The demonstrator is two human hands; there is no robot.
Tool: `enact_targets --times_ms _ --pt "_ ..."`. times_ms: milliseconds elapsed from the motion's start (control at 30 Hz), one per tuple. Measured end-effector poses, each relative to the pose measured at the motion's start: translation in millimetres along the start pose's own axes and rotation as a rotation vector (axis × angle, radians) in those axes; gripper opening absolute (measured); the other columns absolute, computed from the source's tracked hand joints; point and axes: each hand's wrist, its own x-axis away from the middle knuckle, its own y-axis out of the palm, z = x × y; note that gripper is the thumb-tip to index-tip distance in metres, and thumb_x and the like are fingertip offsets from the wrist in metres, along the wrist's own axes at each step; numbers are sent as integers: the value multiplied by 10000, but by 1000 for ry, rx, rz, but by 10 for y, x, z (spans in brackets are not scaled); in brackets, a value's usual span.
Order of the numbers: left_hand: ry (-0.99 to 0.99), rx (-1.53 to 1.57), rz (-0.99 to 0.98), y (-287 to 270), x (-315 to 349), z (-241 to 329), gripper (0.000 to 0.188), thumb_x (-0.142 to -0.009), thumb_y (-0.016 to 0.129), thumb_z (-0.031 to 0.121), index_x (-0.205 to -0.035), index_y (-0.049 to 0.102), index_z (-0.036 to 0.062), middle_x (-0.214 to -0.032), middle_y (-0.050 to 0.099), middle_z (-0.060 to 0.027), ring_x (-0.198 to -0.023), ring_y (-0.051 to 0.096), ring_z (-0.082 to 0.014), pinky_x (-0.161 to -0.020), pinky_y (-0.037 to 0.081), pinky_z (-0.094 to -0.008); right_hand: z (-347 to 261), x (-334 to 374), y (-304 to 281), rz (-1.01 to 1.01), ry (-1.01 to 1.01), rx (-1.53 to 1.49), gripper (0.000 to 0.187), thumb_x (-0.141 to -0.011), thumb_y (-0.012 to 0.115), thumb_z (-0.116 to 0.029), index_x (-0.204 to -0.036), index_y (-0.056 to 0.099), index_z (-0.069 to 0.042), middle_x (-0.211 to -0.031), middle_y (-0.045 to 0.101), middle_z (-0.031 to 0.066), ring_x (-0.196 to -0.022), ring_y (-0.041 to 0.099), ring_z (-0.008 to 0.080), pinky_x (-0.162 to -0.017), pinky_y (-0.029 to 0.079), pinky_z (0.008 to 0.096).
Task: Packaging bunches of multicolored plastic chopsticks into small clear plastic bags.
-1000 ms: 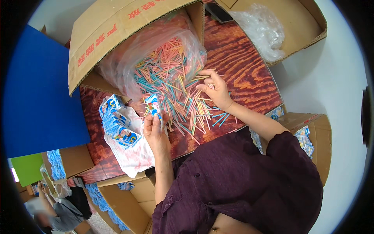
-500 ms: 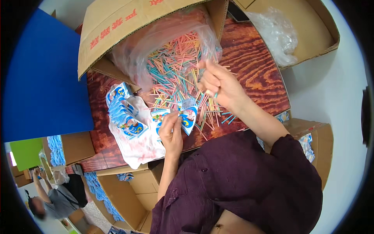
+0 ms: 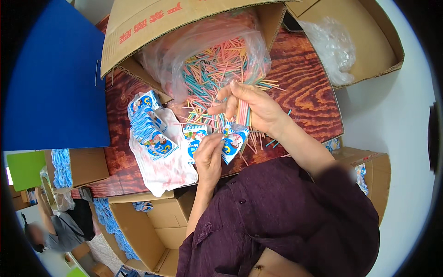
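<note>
My left hand (image 3: 209, 159) pinches a small blue-and-white printed packet (image 3: 234, 144) by its left side, its mouth facing up. Just above that mouth, my right hand (image 3: 264, 110) holds a small bundle of thin coloured sticks (image 3: 244, 112), with some fingers stretched out to the left. The bundle's lower ends are at the packet's opening; whether they are inside I cannot tell. Behind my hands, a loose heap of pink, yellow and teal sticks (image 3: 214, 69) spills from a clear plastic bag (image 3: 161, 64). Another flat packet (image 3: 196, 134) lies beside my left hand.
A fanned row of packets (image 3: 150, 124) rests on a stained white cloth (image 3: 161, 175) at the left. The bag sits in a tipped cardboard box (image 3: 138, 32) on the wood-patterned table (image 3: 309, 101). Open cartons (image 3: 161, 235) stand below its edge. Another person (image 3: 69, 231) is at the far left.
My right hand has moved down and left to the packet, and a bundle of sticks now shows in it. The packet and my left hand have shifted slightly right in view.
</note>
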Motion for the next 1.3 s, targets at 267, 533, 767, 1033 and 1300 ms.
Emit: enact_targets --times_ms 267,533,767,1033,1300 --pt "-60 96 23 107 -4 61 83 -844 599 -29 -907 617 -80 -901 637 -133 -820 603 -199 -737 462 -273 87 38 146 129 -33 -47 416 -993 395 -359 -1062 562 16 -745 671 152 -1082 591 345 -857 515 406" --pt "-149 182 150 180 73 -1 69 -855 592 -23 -890 600 -82 -889 631 -129 -814 592 -189 -729 456 -269 242 197 63 250 -248 -23 368 -991 421 -326 -1062 549 13 -792 678 175 -1015 625 323 -941 452 425" --pt "36 3 214 190 55 -25 109 -826 599 -63 -931 622 -52 -936 636 -139 -838 611 -229 -753 464 -284 257 191 169 37 -121 515 434 -936 518 -268 -1242 484 37 -1088 629 187 -1143 554 258 -1008 388 364" --pt "132 5 287 23 45 -4 200 -848 540 -67 -1035 599 -31 -1059 601 -156 -973 575 -235 -859 449 -319 -79 295 460 94 154 1276 942 -643 820 -205 -1427 310 -94 -1378 448 136 -1139 526 219 -875 451 370" --pt "-182 299 206 -158 16 110 131 -826 581 4 -950 621 -6 -1049 634 -100 -1000 588 -189 -1081 281 -390 281 276 470 -110 -267 1587 663 -753 631 -11 -1367 396 -100 -1046 609 169 -947 599 338 -789 473 414"
